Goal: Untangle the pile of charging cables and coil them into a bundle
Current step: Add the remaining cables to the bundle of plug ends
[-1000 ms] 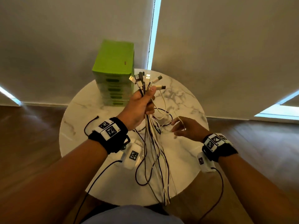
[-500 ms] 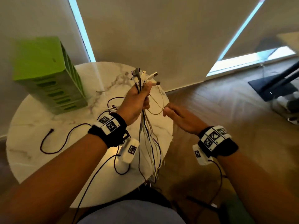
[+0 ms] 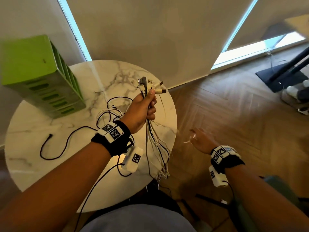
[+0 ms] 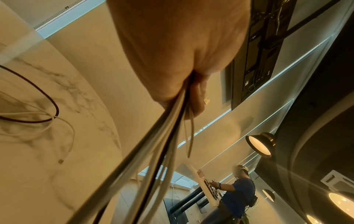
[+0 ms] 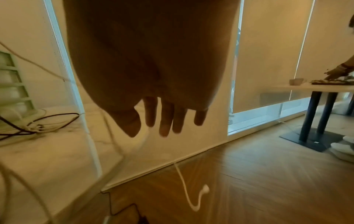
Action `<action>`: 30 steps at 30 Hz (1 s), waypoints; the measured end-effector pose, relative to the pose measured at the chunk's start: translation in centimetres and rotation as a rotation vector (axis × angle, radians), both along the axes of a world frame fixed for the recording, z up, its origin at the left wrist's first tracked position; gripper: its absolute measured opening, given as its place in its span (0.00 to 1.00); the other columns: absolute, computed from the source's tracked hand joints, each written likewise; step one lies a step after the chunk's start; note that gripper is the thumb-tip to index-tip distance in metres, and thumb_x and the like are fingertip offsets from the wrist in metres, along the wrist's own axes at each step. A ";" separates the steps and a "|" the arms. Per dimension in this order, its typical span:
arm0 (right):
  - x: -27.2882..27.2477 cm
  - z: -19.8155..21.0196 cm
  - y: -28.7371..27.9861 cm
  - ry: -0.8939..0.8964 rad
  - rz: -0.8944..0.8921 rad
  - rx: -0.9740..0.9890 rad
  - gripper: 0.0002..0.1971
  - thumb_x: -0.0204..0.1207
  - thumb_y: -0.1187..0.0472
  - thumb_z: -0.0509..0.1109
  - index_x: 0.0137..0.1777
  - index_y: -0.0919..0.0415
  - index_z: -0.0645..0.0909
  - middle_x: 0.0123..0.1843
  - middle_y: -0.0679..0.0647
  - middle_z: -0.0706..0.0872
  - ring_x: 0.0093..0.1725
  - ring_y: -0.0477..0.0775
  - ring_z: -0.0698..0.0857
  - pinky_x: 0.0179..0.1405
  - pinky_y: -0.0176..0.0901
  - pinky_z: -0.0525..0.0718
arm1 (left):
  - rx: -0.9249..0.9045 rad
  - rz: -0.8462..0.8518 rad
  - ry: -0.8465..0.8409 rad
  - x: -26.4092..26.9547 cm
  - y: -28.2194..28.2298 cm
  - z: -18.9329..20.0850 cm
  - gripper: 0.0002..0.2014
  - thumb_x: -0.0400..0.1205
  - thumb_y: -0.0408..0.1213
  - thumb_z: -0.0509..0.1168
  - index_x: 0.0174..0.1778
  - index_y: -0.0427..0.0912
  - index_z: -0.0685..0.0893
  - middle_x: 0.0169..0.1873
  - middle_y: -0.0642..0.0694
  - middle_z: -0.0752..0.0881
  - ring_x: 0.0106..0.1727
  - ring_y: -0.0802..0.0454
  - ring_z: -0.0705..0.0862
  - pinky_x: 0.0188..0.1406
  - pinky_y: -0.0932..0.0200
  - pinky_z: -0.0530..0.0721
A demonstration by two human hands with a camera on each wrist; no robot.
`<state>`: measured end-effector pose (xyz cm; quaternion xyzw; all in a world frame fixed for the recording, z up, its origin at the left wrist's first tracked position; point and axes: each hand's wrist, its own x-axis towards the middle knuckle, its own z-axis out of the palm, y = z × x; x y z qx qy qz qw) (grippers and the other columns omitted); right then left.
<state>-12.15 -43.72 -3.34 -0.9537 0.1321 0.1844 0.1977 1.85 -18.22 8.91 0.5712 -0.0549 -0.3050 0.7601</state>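
The cable bunch (image 3: 153,139) is hanging over the round marble worktop (image 3: 50,124), its plugs fanning out above the left hand (image 3: 142,111), whose grip is clenching it; beyond the worktop's edge, the right hand (image 3: 199,141) is hovering with loose fingers, holding nothing

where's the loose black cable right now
In the head view the black cable lies on the marble table, left of the left hand, below the green box.
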 end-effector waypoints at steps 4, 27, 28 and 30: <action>2.7 3.5 3.9 -0.238 -0.006 0.355 0.27 0.83 0.62 0.66 0.81 0.54 0.68 0.80 0.54 0.74 0.78 0.52 0.73 0.79 0.61 0.72 | -0.012 -0.037 0.061 -0.6 -0.5 -0.2 0.16 0.92 0.46 0.56 0.40 0.45 0.73 0.29 0.53 0.71 0.23 0.60 0.65 0.22 0.66 0.62; 3.8 4.2 1.0 0.069 0.096 0.359 0.14 0.87 0.41 0.59 0.47 0.34 0.85 0.39 0.50 0.86 0.40 0.52 0.87 0.46 0.45 0.86 | 0.141 0.345 -0.135 4.0 1.8 0.3 0.18 0.92 0.47 0.55 0.39 0.44 0.75 0.22 0.55 0.69 0.21 0.57 0.68 0.28 0.58 0.69; 3.3 3.2 0.3 0.244 0.158 0.227 0.13 0.86 0.40 0.59 0.50 0.35 0.85 0.46 0.51 0.89 0.50 0.56 0.89 0.57 0.51 0.86 | 0.105 0.329 -0.116 4.0 1.7 0.5 0.18 0.93 0.47 0.55 0.39 0.43 0.74 0.22 0.55 0.69 0.22 0.57 0.68 0.28 0.58 0.69; 2.5 2.9 0.1 0.506 0.272 -0.008 0.18 0.84 0.43 0.64 0.71 0.42 0.80 0.72 0.53 0.83 0.75 0.58 0.78 0.78 0.52 0.72 | 0.061 0.283 -0.098 3.7 1.5 0.7 0.17 0.93 0.46 0.54 0.40 0.43 0.74 0.22 0.55 0.68 0.22 0.58 0.69 0.29 0.59 0.73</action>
